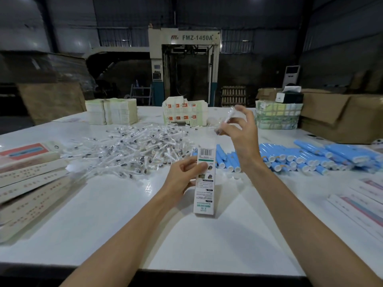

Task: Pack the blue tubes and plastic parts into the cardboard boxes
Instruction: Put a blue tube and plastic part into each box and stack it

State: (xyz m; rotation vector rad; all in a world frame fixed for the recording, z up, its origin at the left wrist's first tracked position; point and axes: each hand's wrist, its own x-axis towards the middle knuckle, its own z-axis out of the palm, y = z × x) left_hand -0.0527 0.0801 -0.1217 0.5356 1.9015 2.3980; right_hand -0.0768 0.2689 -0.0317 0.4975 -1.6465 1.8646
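Left hand (186, 175) grips a narrow printed cardboard box (205, 189), fingers and thumb curled round its upper half, the box's lower end near the white surface (124, 214); right hand (241, 133) is raised above and just beyond the box's top end, thumb and fingertips pinching a clear plastic part (227, 119), which is blurred, the other fingers loosely spread. A heap of loose plastic parts (134, 148) lies beyond the left hand; the blue tubes (300, 156) lie in rows behind and to the right of the right wrist.
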